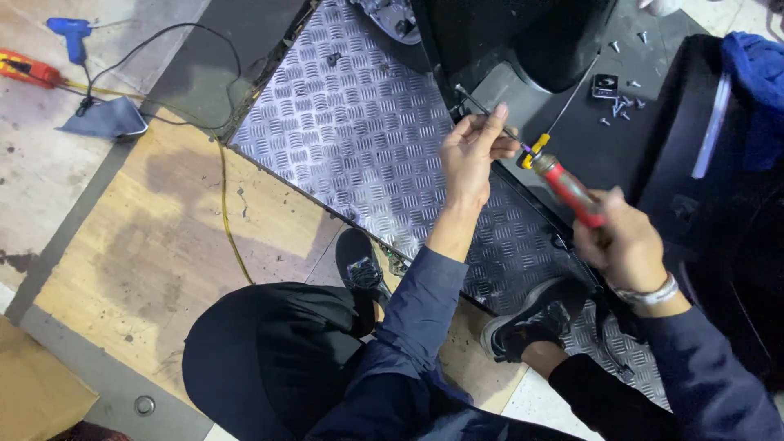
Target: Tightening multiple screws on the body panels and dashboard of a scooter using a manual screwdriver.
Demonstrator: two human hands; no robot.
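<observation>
A brown cardboard box [37, 392] sits at the bottom left corner, only its flat top and one angled edge showing, cut off by the picture's border; it rests on the grey strip of floor [122, 384] beside the pale wooden board [163, 245]. Its surface is plain tan, with no print to be made out. Near the top right, among scattered screws, lies a small dark square piece [605, 85] with a lighter frame; whether it is a tag, a packet or a part cannot be told. No signs or screens show anywhere else
</observation>
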